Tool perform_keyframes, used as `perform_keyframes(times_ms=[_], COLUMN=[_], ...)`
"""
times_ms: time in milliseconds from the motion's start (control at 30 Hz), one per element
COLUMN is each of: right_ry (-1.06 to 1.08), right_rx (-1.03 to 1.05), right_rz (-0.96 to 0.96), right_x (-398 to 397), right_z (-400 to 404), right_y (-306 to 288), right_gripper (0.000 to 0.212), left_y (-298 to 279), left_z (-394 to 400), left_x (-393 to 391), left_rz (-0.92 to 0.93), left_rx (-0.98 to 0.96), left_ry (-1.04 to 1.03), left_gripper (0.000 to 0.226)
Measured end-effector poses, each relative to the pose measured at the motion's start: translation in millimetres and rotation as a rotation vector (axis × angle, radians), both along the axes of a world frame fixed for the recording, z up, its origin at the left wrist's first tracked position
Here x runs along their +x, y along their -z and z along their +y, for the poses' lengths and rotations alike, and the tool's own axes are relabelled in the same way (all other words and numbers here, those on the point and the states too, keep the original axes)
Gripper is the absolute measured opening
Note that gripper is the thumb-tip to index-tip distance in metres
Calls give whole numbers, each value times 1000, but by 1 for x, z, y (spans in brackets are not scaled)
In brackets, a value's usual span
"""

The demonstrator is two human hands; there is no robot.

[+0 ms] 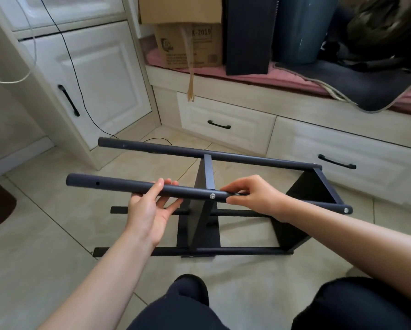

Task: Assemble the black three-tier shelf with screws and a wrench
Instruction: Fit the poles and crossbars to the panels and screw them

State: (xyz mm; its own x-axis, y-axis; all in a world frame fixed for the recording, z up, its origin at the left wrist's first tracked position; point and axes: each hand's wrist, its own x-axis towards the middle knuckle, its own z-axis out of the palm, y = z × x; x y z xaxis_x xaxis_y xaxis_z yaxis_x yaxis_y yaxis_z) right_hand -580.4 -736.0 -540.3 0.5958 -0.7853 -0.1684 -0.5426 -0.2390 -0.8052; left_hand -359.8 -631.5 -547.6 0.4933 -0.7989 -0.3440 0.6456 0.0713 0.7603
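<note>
A half-built black shelf [206, 206] lies sideways on the tiled floor [44, 234] as the left hand [149, 208], fingers loosely open, cradles its near post [133, 188] and the right hand [252, 196] pinches something small beside the middle screw [213, 196], likely tightening it, with the left-end hole [97, 183] awaiting the third tier.

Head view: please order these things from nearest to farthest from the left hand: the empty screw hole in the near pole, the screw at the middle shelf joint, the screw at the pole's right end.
Measured from the left hand:
1. Screw at the middle shelf joint, to its right on the near pole.
2. Empty screw hole, to its left; close to the first, but slightly farther.
3. Screw at the pole's right end, clearly farthest, beyond the right hand.
</note>
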Motion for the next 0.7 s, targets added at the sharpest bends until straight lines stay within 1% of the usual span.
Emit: perform_keyframes(times_ms=[133,200,267,367,467,533,633,700], right_ry=[27,53,91,167,243,296,358,376], right_rx=[-6,-21,-81,-190,-237,-237,-169,-124], right_rz=[-26,-20,0,53,50,57,62,60], right_x=[-6,-10,-14,-21,-35,-50,-78,-96], right_z=[2,6,13,28,39,43,49,54], right_y=[-21,-32,-40,-50,-58,-62,-67,-68], right_gripper=[25,24,24,26,28,28,28,26], left_y=[-32,-50,-66,-88,-105,-114,-126,-130], left_z=[-9,-13,-16,-20,-27,-32,-41,-44], left_x=[-3,-8,-15,-30,-51,-67,-98,-122], left_rz=[-121,-187,-244,-343,-449,-516,-620,-691], left_rx=[-42,-66,-80,-93,-118,-143,-180,-204], left_ry=[41,67,94,128,173,210,276,324], left_gripper=[26,20,16,18,24,25,30,28])
